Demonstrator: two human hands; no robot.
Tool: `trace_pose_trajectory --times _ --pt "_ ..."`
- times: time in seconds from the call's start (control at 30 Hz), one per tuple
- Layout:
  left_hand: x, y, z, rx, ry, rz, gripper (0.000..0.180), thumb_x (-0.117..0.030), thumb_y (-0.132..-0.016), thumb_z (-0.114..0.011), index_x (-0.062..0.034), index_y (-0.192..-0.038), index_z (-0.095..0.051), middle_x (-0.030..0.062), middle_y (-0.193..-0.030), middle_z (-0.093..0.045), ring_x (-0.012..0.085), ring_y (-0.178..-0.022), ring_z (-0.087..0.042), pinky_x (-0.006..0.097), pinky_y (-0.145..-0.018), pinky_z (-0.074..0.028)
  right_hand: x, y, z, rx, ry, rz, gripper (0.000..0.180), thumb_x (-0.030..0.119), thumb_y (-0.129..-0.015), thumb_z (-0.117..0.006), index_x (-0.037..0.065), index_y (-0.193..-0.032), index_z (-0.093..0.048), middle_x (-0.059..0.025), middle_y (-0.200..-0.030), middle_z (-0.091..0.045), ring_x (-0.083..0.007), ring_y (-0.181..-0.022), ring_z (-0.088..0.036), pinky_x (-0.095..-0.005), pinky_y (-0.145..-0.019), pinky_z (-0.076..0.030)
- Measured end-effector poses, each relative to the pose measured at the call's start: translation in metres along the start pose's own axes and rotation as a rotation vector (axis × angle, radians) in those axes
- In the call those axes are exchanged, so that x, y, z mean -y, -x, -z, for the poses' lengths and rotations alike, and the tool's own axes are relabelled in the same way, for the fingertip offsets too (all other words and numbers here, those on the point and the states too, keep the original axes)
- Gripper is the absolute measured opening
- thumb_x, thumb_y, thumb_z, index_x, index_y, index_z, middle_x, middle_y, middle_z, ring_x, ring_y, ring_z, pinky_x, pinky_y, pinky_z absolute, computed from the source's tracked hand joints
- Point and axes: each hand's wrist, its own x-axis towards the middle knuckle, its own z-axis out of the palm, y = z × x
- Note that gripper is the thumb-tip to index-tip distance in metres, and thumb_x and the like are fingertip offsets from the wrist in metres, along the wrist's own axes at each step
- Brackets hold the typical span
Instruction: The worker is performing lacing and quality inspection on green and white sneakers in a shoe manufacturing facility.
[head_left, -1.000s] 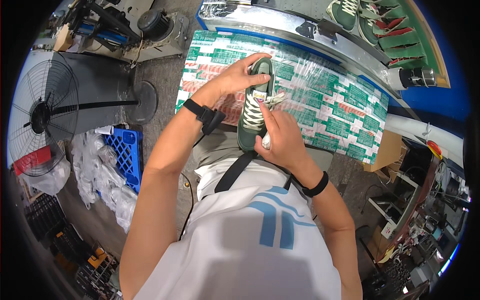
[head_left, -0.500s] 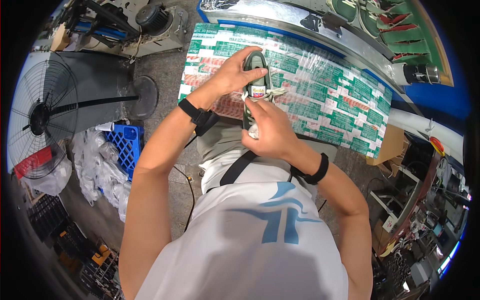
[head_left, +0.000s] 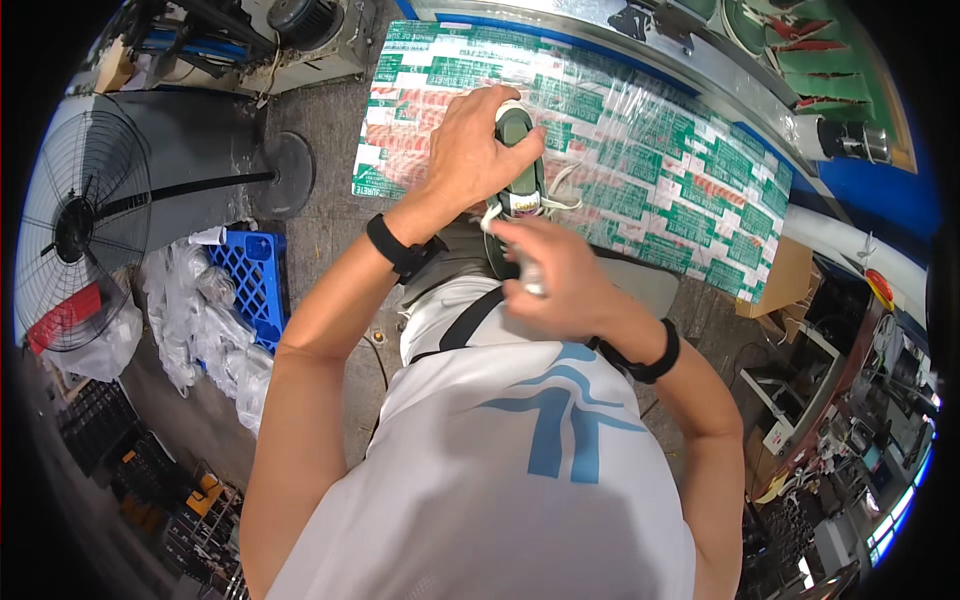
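A green sneaker (head_left: pixel 521 182) with a white sole edge at its heel stands over the near edge of the wrapped table, toe toward me. My left hand (head_left: pixel 478 148) is closed around its heel end, thumb across the collar. White laces (head_left: pixel 566 204) stick out loosely to the right of the shoe's tongue. My right hand (head_left: pixel 560 275), partly blurred, is closed at the laced front of the shoe, with a small white wad (head_left: pixel 531 276) showing between its fingers. The toe is mostly hidden behind this hand.
Green-and-white printed wrapping covers the table (head_left: pixel 680 215). Beyond it runs a metal-edged conveyor (head_left: pixel 590 30). Left are a floor fan (head_left: pixel 76 230) and a blue crate (head_left: pixel 255 285) beside clear plastic bags (head_left: pixel 195 320). A cardboard box (head_left: pixel 790 280) stands at right.
The shoe has tipped so that its white heel edge shows, and it sits slightly nearer me. My right hand has moved toward my body and to the right, still holding the white wad.
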Motion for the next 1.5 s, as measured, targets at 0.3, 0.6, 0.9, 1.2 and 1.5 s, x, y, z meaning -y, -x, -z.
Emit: trace_pose_trajectory --times 0.3,0.6,0.9,1.2,1.5 --pt "0.009 -0.012 0.002 0.276 0.026 0.323 0.063 -0.058 -0.097 -0.076 -0.0114 -0.139 -0.073 0.0211 -0.116 -0.083 0.0411 -0.109 -0.080 0.049 -0.097 -0.061 0.036 0.011 -0.027 0.130 -0.069 0.198 0.068 0.017 -0.081 -0.075 -0.006 -0.144 -0.066 -0.0196 -0.105 -0.068 -0.0378 -0.094 -0.070 -0.0482 -0.086 -0.059" --pt "0.033 -0.005 -0.022 0.303 0.308 0.416 0.076 -0.047 -0.085 -0.094 0.0043 -0.135 -0.070 0.0244 -0.120 -0.079 0.0360 -0.110 -0.078 0.045 -0.098 -0.061 -0.024 0.034 0.012 -0.242 0.340 0.029 0.076 0.020 -0.081 -0.080 -0.005 -0.150 -0.061 -0.0242 -0.117 -0.069 -0.0435 -0.109 -0.069 -0.0530 -0.096 -0.056" --pt "0.036 -0.004 -0.035 0.196 0.403 0.488 0.079 -0.022 -0.086 -0.087 0.0078 -0.152 -0.056 0.0195 -0.124 -0.076 0.0278 -0.113 -0.075 0.039 -0.100 -0.061 -0.046 0.012 0.011 -0.300 0.413 0.192 0.081 0.020 -0.081 -0.082 -0.006 -0.153 -0.058 -0.0193 -0.111 -0.063 -0.0397 -0.104 -0.064 -0.0507 -0.095 -0.053" --pt "0.033 -0.004 -0.021 0.234 0.600 0.584 0.079 -0.019 -0.089 -0.086 0.0077 -0.154 -0.050 0.0171 -0.119 -0.077 0.0244 -0.108 -0.076 0.039 -0.096 -0.062 -0.023 0.102 0.050 -0.020 0.399 0.032 0.087 0.017 -0.078 -0.078 -0.001 -0.160 -0.058 -0.0220 -0.122 -0.066 -0.0414 -0.114 -0.066 -0.0512 -0.099 -0.054" --pt "0.031 -0.002 -0.027 0.174 0.536 0.479 0.071 -0.017 -0.089 -0.085 0.0060 -0.148 -0.052 0.0135 -0.113 -0.076 0.0209 -0.100 -0.074 0.037 -0.088 -0.062 -0.046 0.025 0.009 -0.239 0.434 0.150 0.085 0.016 -0.079 -0.081 -0.005 -0.157 -0.055 -0.0211 -0.114 -0.062 -0.0412 -0.106 -0.064 -0.0508 -0.095 -0.053"
